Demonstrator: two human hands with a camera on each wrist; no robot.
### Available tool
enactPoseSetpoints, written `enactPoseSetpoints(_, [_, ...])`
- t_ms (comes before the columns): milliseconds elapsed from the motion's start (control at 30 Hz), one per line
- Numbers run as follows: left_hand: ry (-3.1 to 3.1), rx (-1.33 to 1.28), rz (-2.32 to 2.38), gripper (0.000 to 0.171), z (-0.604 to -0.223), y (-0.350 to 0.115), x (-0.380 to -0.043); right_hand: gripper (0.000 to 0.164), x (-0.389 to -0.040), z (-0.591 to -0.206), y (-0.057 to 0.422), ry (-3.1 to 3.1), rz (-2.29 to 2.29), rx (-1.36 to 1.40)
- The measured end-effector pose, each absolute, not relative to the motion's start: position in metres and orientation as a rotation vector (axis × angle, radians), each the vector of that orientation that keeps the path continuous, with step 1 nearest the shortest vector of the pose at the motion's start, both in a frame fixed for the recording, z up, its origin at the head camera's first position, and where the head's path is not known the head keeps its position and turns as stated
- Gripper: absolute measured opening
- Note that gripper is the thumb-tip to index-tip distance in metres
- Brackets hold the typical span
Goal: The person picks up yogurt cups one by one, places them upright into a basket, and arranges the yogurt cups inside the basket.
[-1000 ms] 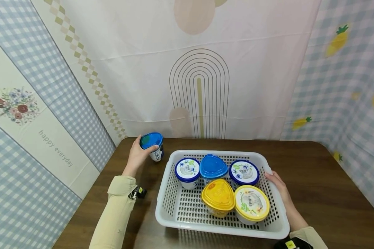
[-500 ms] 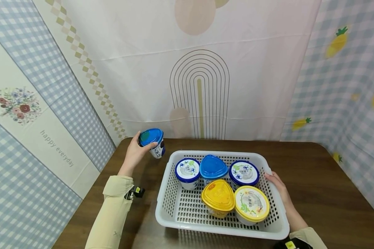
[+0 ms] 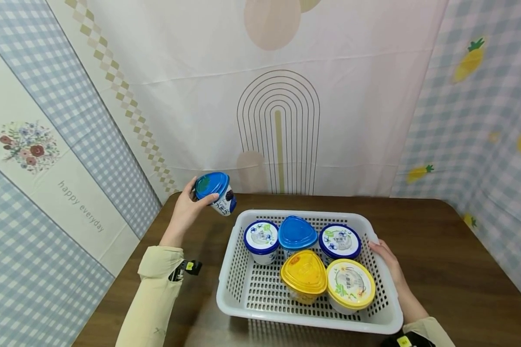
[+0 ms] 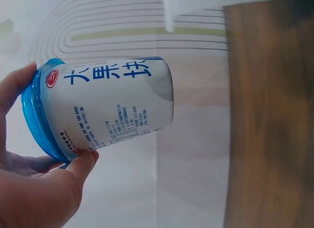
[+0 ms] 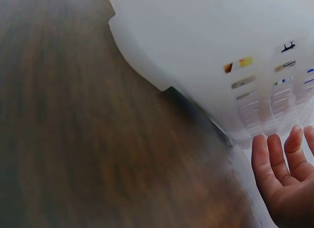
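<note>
My left hand (image 3: 183, 212) grips a white yogurt cup (image 3: 226, 203) with a blue lid, near its lid, above the back left of the table. The cup is tilted, its base pointing down to the right. In the left wrist view, thumb and fingers hold the cup (image 4: 113, 100) from either side. My right hand (image 3: 390, 267) touches the right side of a white plastic basket (image 3: 304, 324); in the right wrist view its extended fingers (image 5: 261, 154) lie against the perforated wall.
Inside the basket are a yellow-lidded cup (image 3: 304, 273), a round yellow-lidded tub (image 3: 350, 284), a blue-lidded cup (image 3: 296, 232) and two tubs with blue-rimmed lids (image 3: 261, 236). The basket stands on a brown wooden table (image 3: 443, 241). A printed cloth (image 3: 199, 111) hangs behind.
My left hand has raised the yogurt cup off the table and tilted it further, its base swinging to the right. The right hand and the basket have stayed in place.
</note>
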State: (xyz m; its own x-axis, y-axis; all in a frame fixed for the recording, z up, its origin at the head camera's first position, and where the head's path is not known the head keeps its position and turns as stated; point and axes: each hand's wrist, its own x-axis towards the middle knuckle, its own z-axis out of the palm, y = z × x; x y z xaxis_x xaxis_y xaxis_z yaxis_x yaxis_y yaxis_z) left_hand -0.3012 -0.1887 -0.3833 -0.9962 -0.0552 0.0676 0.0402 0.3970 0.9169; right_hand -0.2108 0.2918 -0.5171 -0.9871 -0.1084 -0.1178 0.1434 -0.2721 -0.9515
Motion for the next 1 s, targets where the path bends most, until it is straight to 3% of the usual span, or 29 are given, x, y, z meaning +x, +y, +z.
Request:
enactPoseSetpoints(367, [-2.525,-0.129,-1.718,0.098,-0.365,-0.182,-0.286,0.025,-0.211,-0.518,0.293,1.776,-2.393,0.012])
enactPoseSetpoints(1000, [-2.569,-0.602,-1.807,0.086,-0.371,-0.181,-0.269,0.026,-0.209,-0.519,0.293,1.762,-2.408,0.026])
